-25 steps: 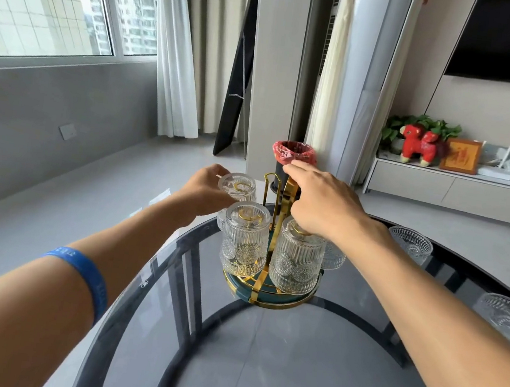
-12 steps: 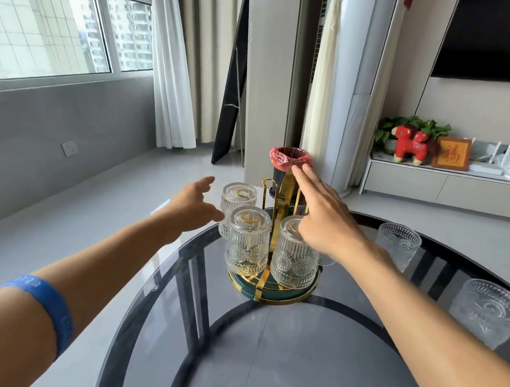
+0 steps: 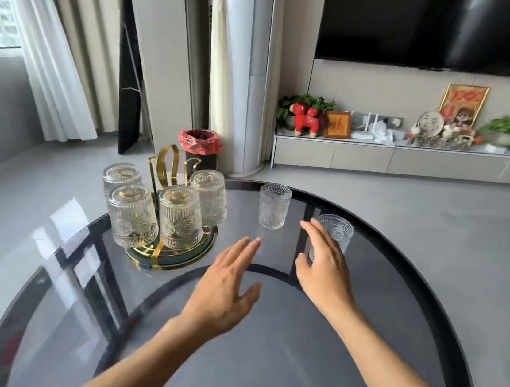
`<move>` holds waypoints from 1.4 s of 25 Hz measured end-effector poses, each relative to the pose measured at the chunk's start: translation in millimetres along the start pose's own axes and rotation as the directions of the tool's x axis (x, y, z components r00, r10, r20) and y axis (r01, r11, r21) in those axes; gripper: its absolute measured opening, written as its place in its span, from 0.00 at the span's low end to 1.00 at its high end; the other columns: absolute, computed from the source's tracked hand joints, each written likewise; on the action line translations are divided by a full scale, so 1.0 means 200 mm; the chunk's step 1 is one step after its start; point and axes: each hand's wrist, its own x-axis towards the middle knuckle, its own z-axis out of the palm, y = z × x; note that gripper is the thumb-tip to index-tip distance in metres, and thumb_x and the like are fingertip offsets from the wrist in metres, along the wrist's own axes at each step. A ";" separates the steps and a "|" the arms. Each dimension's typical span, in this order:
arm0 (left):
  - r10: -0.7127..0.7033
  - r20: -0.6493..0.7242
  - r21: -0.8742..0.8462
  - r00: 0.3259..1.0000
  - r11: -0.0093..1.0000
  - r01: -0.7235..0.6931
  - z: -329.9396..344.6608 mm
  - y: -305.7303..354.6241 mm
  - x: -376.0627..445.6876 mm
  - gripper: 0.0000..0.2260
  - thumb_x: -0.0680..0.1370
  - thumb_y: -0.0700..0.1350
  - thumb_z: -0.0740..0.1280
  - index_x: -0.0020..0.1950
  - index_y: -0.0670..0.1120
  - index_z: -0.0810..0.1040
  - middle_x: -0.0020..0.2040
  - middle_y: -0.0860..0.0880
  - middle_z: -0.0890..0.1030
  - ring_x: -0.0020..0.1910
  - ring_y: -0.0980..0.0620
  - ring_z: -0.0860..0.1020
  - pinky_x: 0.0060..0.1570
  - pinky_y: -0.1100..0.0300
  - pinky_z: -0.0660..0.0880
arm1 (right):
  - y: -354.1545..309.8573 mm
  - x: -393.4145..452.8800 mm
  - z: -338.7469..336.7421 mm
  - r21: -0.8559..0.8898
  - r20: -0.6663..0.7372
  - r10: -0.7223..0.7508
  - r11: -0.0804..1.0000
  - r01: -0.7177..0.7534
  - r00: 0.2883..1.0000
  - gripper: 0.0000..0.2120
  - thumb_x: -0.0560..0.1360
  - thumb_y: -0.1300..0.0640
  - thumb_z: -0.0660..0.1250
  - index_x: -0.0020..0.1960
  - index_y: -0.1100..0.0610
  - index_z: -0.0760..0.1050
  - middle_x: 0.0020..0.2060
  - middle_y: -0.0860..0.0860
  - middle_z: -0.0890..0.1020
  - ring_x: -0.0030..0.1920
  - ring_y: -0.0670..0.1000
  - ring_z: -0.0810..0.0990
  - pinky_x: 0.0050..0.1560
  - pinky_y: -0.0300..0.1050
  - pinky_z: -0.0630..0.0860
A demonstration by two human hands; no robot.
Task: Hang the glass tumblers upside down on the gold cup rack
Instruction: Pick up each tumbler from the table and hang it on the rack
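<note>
A: Four tumblers [image 3: 180, 216] hang upside down on the gold cup rack [image 3: 167, 163] at left centre; half a second ago your hands were at it, now both have left.

B: So two remain?

A: Yes, upright on the counter [image 3: 257, 370]. Your right hand [image 3: 323, 266] curls, fingers apart, around the nearer tumbler [image 3: 337, 230]; your left hand [image 3: 224, 289] hovers flat, fingers spread, below the far tumbler [image 3: 274, 206].
</note>
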 end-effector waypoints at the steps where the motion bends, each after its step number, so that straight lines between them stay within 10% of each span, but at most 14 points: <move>1: -0.079 0.098 0.084 0.992 0.994 0.071 0.14 -0.02 -0.01 0.32 0.79 0.56 0.60 0.79 0.55 0.49 0.81 0.51 0.55 0.79 0.52 0.52 0.76 0.55 0.51 | 0.05 -0.01 -0.02 -0.034 -0.034 0.005 0.999 -0.006 0.999 0.29 0.71 0.67 0.67 0.71 0.58 0.70 0.73 0.56 0.69 0.71 0.58 0.69 0.68 0.51 0.65; 5: -0.148 0.171 0.369 0.974 0.926 0.076 0.37 -0.12 0.00 0.30 0.79 0.65 0.46 0.79 0.56 0.46 0.81 0.51 0.47 0.80 0.51 0.43 0.75 0.51 0.38 | 0.22 -0.05 -0.04 -0.085 -0.189 0.021 0.996 -0.038 0.982 0.38 0.69 0.60 0.73 0.75 0.56 0.61 0.76 0.55 0.64 0.71 0.56 0.65 0.66 0.50 0.65; 10: -0.139 0.198 0.411 0.970 0.910 0.047 0.39 -0.15 -0.01 0.30 0.78 0.66 0.41 0.79 0.58 0.46 0.81 0.51 0.44 0.79 0.52 0.40 0.75 0.51 0.36 | 0.31 -0.01 0.10 0.363 -0.120 0.578 0.782 -0.506 0.807 0.53 0.65 0.48 0.77 0.79 0.52 0.47 0.78 0.51 0.57 0.75 0.53 0.60 0.72 0.49 0.60; 18: -0.144 0.155 0.381 0.977 0.922 0.075 0.36 -0.14 0.01 0.32 0.76 0.67 0.40 0.79 0.59 0.48 0.81 0.52 0.45 0.79 0.53 0.41 0.77 0.51 0.39 | 0.38 0.15 0.21 0.274 -0.121 0.587 0.795 -0.541 0.801 0.42 0.57 0.38 0.71 0.67 0.49 0.64 0.61 0.50 0.79 0.65 0.60 0.71 0.66 0.56 0.68; 24: -0.160 0.142 0.319 0.977 0.942 0.108 0.35 -0.13 0.01 0.31 0.78 0.66 0.47 0.79 0.56 0.53 0.81 0.52 0.50 0.80 0.54 0.45 0.77 0.51 0.40 | 0.27 0.03 0.16 0.113 0.020 0.491 0.865 -0.490 0.871 0.34 0.56 0.44 0.76 0.57 0.51 0.67 0.47 0.47 0.76 0.58 0.58 0.73 0.62 0.54 0.69; 27: -0.167 0.111 -0.017 0.980 0.985 0.170 0.28 -0.11 -0.01 0.33 0.75 0.64 0.63 0.77 0.56 0.57 0.78 0.54 0.63 0.77 0.55 0.57 0.76 0.55 0.51 | 0.10 -0.09 0.11 0.283 0.196 0.451 0.824 -0.491 0.871 0.34 0.54 0.46 0.78 0.58 0.48 0.71 0.49 0.45 0.80 0.57 0.51 0.77 0.56 0.47 0.75; 30: -0.189 0.044 -0.536 0.981 0.824 0.183 0.15 -0.08 -0.07 0.38 0.67 0.58 0.76 0.73 0.64 0.61 0.70 0.62 0.73 0.69 0.62 0.69 0.69 0.58 0.66 | -0.13 -0.13 0.08 0.652 0.383 0.158 0.651 -0.388 0.910 0.27 0.61 0.60 0.78 0.58 0.55 0.77 0.49 0.52 0.87 0.50 0.50 0.85 0.45 0.41 0.79; 35: -0.265 -0.249 -0.797 0.931 0.602 -0.042 -0.17 -0.07 -0.16 0.29 0.66 0.47 0.79 0.64 0.56 0.73 0.59 0.50 0.83 0.57 0.51 0.82 0.50 0.57 0.80 | -0.54 -0.07 0.05 0.827 0.425 -0.138 0.460 -0.322 0.895 0.17 0.68 0.64 0.74 0.57 0.61 0.80 0.52 0.58 0.86 0.53 0.55 0.84 0.48 0.45 0.79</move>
